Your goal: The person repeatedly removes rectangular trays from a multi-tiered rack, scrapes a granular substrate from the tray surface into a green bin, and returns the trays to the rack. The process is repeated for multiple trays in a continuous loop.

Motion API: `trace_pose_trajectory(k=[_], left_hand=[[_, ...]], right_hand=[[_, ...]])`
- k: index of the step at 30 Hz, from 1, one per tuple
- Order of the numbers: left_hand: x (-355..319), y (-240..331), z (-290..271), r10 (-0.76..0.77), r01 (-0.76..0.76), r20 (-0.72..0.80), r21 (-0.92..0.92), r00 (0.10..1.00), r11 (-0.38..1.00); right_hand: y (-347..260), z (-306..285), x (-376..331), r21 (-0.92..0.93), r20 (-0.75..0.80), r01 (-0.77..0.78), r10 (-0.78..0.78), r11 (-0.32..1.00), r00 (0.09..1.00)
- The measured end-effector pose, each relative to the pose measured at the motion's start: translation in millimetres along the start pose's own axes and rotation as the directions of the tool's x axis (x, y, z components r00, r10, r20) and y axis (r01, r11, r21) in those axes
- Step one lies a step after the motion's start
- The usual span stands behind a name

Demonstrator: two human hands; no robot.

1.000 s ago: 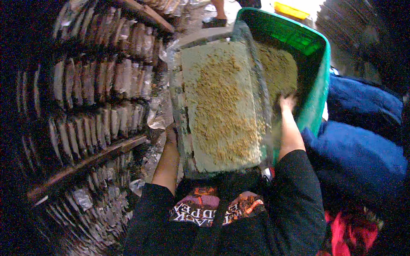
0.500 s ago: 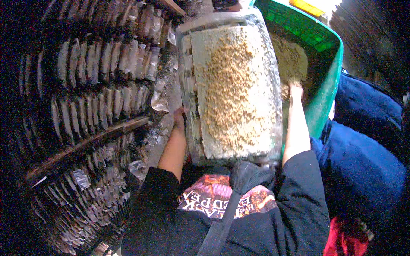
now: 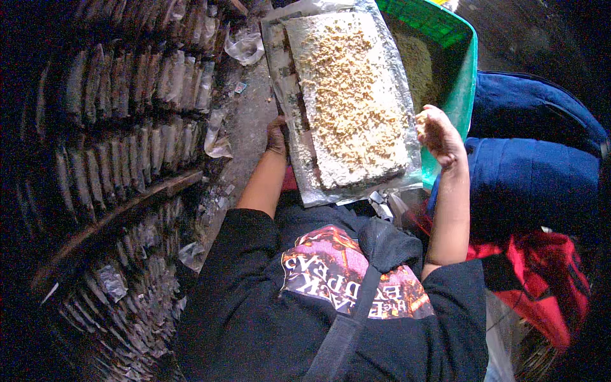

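A flat board-like tray point(image 3: 302, 137) lined with clear plastic sheet carries a white slab point(image 3: 391, 121), and loose tan crumbs point(image 3: 344, 95) are spread over its top. Its left edge is held by my left hand point(image 3: 277, 135), whose fingers are mostly hidden under the tray. Beside the right edge, my right hand point(image 3: 439, 137) is closed with fingers curled and pale crumbs showing at its fingertips. Behind that hand stands a deep green bin point(image 3: 468, 70) with a heap of similar crumbs point(image 3: 412, 63), partly covered by the tray.
Stacked rows of thin, plastic-wrapped slabs point(image 3: 137, 83) fill the left side, with a wooden beam point(image 3: 121, 223) between rows. Plastic scraps point(image 3: 245, 46) lie on the grey floor point(image 3: 245, 121). Blue drums point(image 3: 528, 175) and a red cloth point(image 3: 541, 274) are at the right.
My right hand has come out of the green bin toward me, to the tray's right edge. The tray has tilted a little and sits slightly higher in view.
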State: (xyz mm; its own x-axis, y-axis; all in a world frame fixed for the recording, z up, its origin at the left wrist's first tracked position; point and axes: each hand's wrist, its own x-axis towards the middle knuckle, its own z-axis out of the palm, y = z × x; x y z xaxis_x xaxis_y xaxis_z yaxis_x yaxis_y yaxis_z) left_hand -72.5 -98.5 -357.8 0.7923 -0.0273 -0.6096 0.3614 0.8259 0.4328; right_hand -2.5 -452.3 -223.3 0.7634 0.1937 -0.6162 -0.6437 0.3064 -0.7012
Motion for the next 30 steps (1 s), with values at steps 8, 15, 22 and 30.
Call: trace_pose_trajectory(k=[8, 15, 22, 30], left_hand=[[8.2, 1.1, -0.7, -0.012, 0.027, 0.219, -0.067, 0.976, 0.997], [16.2, 0.6, -8.8, -0.115, 0.182, 0.346, -0.166, 0.931, 0.969], [11.0, 9.2, -0.8, -0.157, 0.247, 0.434, -0.160, 0.887, 0.956], [2.7, 13.2, 6.6, -0.167, 0.236, 0.370, -0.149, 0.914, 0.960]], right_hand=[[82.6, 69.4, -21.7, -0.141, 0.055, 0.084, -0.077, 0.986, 0.995], [105.4, 111.8, -32.6, -0.140, -0.005, 0.080, -0.081, 0.987, 0.997], [107.5, 114.4, -54.8, -0.200, -0.123, 0.150, -0.176, 0.968, 0.977], [50.6, 79.7, -55.1, -0.397, -0.226, 0.035, -0.135, 0.917, 0.965]])
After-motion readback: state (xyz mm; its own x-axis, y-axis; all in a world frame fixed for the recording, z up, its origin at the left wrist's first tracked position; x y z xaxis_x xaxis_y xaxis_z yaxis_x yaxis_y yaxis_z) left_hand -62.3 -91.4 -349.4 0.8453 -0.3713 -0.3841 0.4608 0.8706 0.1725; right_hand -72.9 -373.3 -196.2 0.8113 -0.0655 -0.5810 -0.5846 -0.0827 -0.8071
